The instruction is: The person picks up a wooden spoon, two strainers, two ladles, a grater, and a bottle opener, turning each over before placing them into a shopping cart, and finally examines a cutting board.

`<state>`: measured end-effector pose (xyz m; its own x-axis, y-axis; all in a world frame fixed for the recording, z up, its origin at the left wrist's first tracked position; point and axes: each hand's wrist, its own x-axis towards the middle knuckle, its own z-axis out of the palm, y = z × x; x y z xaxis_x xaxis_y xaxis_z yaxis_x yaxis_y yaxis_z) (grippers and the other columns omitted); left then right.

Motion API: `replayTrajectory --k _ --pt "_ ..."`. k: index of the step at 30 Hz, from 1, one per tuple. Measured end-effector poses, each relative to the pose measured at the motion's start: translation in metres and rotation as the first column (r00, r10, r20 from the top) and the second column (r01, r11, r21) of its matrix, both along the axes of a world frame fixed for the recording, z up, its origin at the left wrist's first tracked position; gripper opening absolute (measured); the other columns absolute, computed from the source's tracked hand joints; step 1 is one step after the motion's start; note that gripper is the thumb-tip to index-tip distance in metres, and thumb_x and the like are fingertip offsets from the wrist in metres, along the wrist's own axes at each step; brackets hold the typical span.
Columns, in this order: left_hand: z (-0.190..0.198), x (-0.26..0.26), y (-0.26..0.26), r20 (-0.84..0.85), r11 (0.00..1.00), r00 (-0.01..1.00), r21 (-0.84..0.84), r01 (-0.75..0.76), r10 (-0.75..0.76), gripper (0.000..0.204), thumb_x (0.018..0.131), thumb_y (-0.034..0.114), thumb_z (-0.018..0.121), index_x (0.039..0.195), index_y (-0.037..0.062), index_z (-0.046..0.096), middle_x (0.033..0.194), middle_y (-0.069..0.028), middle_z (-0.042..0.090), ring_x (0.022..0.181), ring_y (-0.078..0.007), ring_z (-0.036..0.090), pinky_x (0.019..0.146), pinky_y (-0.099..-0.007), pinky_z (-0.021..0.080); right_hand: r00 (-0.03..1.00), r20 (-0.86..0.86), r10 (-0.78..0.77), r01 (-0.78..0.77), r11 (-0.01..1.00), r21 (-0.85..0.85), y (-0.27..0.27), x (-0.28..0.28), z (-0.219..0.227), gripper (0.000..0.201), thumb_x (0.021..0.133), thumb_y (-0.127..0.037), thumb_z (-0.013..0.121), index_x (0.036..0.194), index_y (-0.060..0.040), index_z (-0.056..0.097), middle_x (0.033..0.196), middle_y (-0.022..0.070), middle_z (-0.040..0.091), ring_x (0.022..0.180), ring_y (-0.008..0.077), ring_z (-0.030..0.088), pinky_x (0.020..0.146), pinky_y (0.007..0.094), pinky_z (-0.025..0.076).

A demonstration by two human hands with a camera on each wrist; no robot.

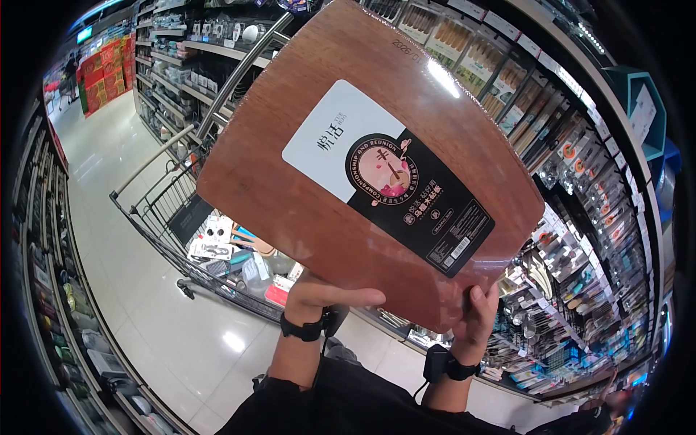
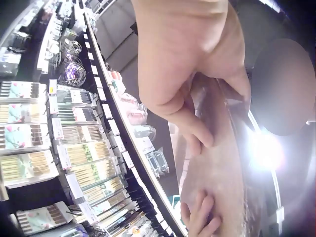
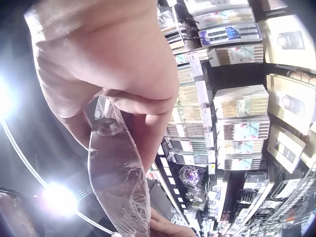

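Observation:
A brown wooden cutting board (image 1: pixel 254 159) in clear wrap, with a white and black label (image 1: pixel 391 174), is held up tilted in the head view. The left hand (image 1: pixel 326 296) grips its lower left edge, thumb on the front and fingers behind. At the lower right corner the right hand (image 1: pixel 478 319) pinches it, thumb in front. The left wrist view shows the left hand (image 2: pixel 190 64) around the board's edge (image 2: pixel 217 163), with the other hand's fingers on the same board lower down. In the right wrist view the right hand (image 3: pixel 108 59) holds the wrapped board (image 3: pixel 116 168).
Behind the board stands a shopping cart (image 1: pixel 156 210) with several packaged goods in it. Shelves of utensils (image 1: pixel 573 167) line the right, and another shelf (image 1: pixel 58 312) runs along the left. A tiled aisle floor (image 1: pixel 109 254) lies between them.

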<state>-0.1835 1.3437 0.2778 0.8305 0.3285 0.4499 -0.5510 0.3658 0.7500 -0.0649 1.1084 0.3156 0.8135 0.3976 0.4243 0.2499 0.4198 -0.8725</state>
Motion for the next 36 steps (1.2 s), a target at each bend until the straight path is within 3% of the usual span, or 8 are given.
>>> replayTrajectory --k 11,14,16,23,25,36 --pt "0.003 0.002 0.000 -0.013 0.999 1.000 -0.039 -0.017 0.017 0.064 0.059 -0.002 0.088 0.117 0.0014 0.060 0.106 -0.0065 0.067 0.098 -0.0134 0.062 0.082 -0.0277 0.053 0.999 -0.031 0.011 -0.013 0.998 -0.054 -0.005 0.002 0.002 0.077 0.076 -0.027 0.076 0.136 0.0042 0.040 0.125 0.0143 0.057 0.110 0.0228 0.059 0.096 0.0334 0.045" --pt "-0.005 0.007 0.003 -0.006 0.999 0.999 0.018 -0.034 0.034 0.063 0.057 -0.004 0.088 0.114 0.0010 0.062 0.105 -0.0060 0.067 0.095 -0.0125 0.063 0.079 -0.0265 0.053 0.999 -0.035 0.038 -0.039 0.999 -0.016 0.001 -0.001 0.004 0.078 0.076 -0.026 0.076 0.138 0.0042 0.038 0.126 0.0146 0.056 0.113 0.0236 0.057 0.098 0.0344 0.044" --pt "-0.005 0.008 0.002 0.002 0.998 0.998 -0.013 -0.067 0.067 0.061 0.056 -0.004 0.089 0.111 0.0009 0.063 0.103 -0.0056 0.068 0.094 -0.0122 0.063 0.080 -0.0270 0.054 0.997 -0.040 0.059 -0.056 0.996 0.071 0.006 -0.003 0.007 0.073 0.078 -0.014 0.072 0.139 0.0052 0.037 0.123 0.0097 0.053 0.078 0.0107 0.056 0.054 0.0204 0.040" --pt "-0.006 0.006 0.004 -0.044 0.996 0.995 0.026 -0.089 0.090 0.063 0.054 -0.002 0.090 0.112 0.0017 0.064 0.102 -0.0056 0.068 0.096 -0.0129 0.063 0.082 -0.0287 0.053 0.995 -0.049 0.084 -0.081 0.996 0.044 0.002 0.001 0.004 0.072 0.079 -0.014 0.070 0.139 0.0055 0.036 0.124 0.0111 0.053 0.084 0.0108 0.056 0.054 0.0188 0.039" --pt "-0.005 0.005 0.004 -0.050 0.996 0.995 0.023 -0.089 0.090 0.063 0.054 -0.001 0.090 0.112 0.0017 0.064 0.102 -0.0054 0.068 0.096 -0.0132 0.062 0.084 -0.0291 0.052 0.997 -0.038 0.071 -0.071 0.997 0.004 0.000 0.002 0.002 0.077 0.078 -0.021 0.073 0.140 0.0042 0.035 0.132 0.0161 0.053 0.120 0.0254 0.054 0.104 0.0360 0.040" --pt "-0.011 0.006 0.007 -0.007 0.977 0.984 0.124 -0.175 0.177 0.062 0.054 0.007 0.093 0.109 0.0020 0.065 0.104 -0.0050 0.067 0.095 -0.0138 0.061 0.083 -0.0292 0.051 0.993 -0.027 0.116 -0.115 0.993 0.036 0.004 0.005 0.002 0.075 0.079 -0.018 0.072 0.141 0.0034 0.035 0.135 0.0156 0.052 0.123 0.0261 0.052 0.106 0.0364 0.039"
